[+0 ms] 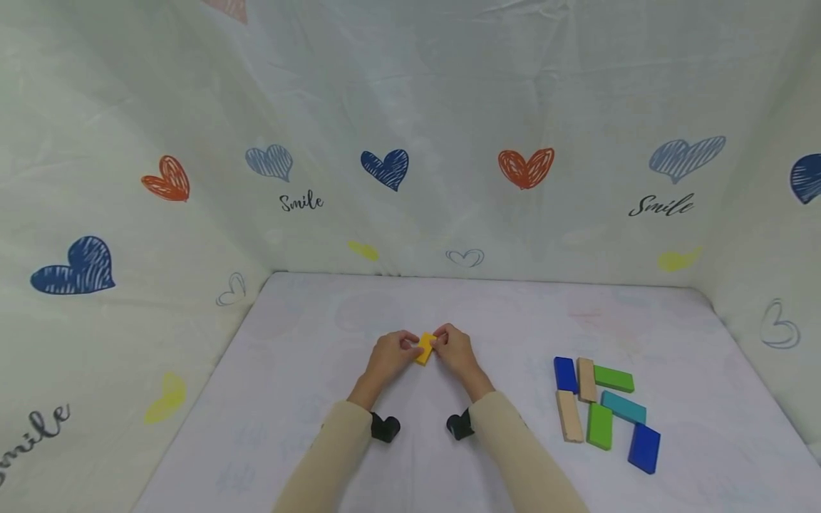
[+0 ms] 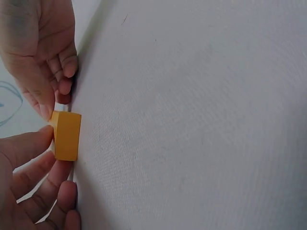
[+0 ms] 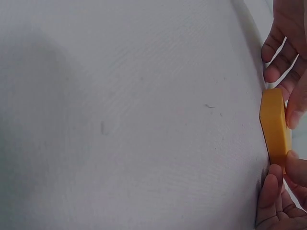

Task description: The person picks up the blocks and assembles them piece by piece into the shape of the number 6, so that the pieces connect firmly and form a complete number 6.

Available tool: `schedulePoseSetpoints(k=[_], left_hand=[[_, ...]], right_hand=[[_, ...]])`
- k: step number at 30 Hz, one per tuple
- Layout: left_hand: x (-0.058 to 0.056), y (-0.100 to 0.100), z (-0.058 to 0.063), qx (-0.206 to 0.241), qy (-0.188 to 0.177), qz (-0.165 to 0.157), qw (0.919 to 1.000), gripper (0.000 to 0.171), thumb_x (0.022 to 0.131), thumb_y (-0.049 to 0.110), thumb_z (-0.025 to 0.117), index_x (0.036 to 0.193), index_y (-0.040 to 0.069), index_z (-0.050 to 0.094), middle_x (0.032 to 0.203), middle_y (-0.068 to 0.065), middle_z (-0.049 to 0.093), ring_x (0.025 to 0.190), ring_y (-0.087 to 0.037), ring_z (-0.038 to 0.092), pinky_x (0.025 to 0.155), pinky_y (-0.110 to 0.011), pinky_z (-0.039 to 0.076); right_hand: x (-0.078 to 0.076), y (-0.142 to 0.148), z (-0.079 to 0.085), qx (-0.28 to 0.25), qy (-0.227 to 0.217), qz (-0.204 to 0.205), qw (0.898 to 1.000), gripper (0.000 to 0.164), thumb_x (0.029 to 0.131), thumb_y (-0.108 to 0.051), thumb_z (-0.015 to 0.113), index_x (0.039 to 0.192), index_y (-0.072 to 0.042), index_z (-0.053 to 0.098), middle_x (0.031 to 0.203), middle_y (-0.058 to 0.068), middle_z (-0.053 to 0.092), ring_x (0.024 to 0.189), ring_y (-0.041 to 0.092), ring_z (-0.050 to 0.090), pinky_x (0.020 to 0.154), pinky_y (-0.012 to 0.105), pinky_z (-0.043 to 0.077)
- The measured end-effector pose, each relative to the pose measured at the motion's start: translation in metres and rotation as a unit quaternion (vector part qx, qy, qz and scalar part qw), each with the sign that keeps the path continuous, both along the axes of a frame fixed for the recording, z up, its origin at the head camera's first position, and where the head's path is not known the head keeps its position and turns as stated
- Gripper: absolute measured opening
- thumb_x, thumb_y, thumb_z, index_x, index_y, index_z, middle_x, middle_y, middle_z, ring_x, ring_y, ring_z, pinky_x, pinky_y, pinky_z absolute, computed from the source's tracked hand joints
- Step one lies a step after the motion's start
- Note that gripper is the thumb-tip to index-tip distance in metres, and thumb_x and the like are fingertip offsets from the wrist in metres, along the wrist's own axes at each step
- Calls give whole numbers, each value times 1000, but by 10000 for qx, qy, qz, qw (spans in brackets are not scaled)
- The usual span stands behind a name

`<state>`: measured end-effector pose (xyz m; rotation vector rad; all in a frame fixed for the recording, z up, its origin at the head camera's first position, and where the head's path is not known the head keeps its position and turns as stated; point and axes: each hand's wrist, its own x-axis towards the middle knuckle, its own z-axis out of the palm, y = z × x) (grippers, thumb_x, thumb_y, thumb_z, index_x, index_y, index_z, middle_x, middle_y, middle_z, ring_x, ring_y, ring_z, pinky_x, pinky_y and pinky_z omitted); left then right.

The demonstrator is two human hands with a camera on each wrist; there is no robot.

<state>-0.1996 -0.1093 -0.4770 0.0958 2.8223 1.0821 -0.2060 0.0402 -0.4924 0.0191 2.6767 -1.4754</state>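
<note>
A small yellow wooden block (image 1: 425, 349) lies between both hands, low over the tabletop near the middle. My left hand (image 1: 390, 356) pinches its left side with thumb and fingertips; in the left wrist view the left thumb (image 2: 29, 146) presses the block's upper edge. From the other side, my right hand (image 1: 455, 349) pinches the same block, its thumb and forefinger at one end in the right wrist view. The yellow block (image 3: 274, 124) shows a long narrow side there, facing the camera. The block's underside is hidden.
Several flat blocks lie spread to the right: a blue block (image 1: 644, 448), a green block (image 1: 599, 426), a teal block (image 1: 623, 407), a beige block (image 1: 569, 416) and others. A white cloth covers the table (image 1: 308, 442). Heart-printed fabric walls (image 1: 449, 214) stand behind and at both sides.
</note>
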Motion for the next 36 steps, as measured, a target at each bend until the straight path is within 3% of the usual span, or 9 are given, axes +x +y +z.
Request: schedulePoseSetpoints(k=[13, 22, 30, 36], left_hand=[[-7, 2, -3, 73, -334, 311, 9989, 21, 79, 24, 72, 94, 9, 71, 74, -3, 58, 66, -15, 48, 59, -25, 36], [-5, 3, -4, 50, -323, 302, 9990, 20, 78, 23, 72, 94, 10, 71, 77, -4, 61, 67, -14, 50, 60, -26, 38], [-6, 4, -4, -9, -259, 296, 9992, 20, 78, 22, 72, 93, 10, 71, 75, -3, 59, 66, -14, 49, 59, -26, 38], [-7, 5, -4, -62, -359, 392, 9986, 19, 78, 23, 73, 93, 11, 71, 76, -2, 59, 67, -15, 49, 61, -26, 38]], right_hand=[[2, -1, 3, 10, -91, -151, 9998, 17, 88, -11, 60, 101, 0, 60, 70, 5, 52, 61, 14, 45, 57, 23, 37], [8, 7, 5, -461, -310, 57, 9984, 22, 89, -11, 59, 107, 1, 58, 81, 10, 61, 65, 13, 58, 64, 26, 49], [26, 20, 16, -746, -80, 267, 9968, 25, 88, -15, 61, 109, 0, 60, 95, 12, 65, 81, 18, 63, 72, 31, 51], [46, 32, 33, -646, 82, 126, 9978, 25, 89, -17, 61, 111, -5, 61, 98, 6, 66, 92, 19, 59, 79, 34, 49]])
